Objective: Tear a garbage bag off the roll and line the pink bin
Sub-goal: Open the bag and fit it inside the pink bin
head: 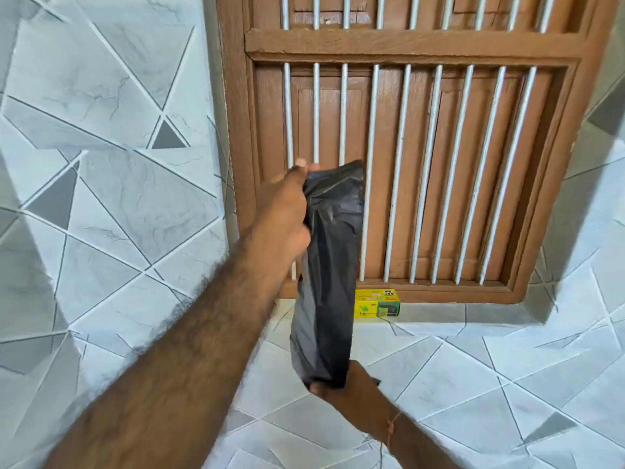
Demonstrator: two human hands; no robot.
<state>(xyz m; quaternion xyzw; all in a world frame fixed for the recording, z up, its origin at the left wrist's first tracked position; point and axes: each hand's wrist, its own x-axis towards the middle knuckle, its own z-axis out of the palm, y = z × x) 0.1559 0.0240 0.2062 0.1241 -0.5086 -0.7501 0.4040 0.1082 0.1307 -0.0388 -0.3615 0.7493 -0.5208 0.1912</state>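
A black garbage bag (pixel 329 265) hangs folded in a long strip in front of the wooden window. My left hand (pixel 287 211) grips its top end, raised high. My right hand (pixel 351 397) holds the bottom end lower down, where the strip bunches; whether the roll is inside that hand I cannot tell. The strip is stretched between the two hands. A yellow and green bin-bag box (pixel 377 303) lies on the tiled ledge behind the bag. The pink bin is not in view.
A brown wooden window (pixel 439 164) with white vertical bars fills the wall ahead. Grey and white geometric tiles (pixel 101 164) cover the left wall and the ledge (pixel 473 384) below.
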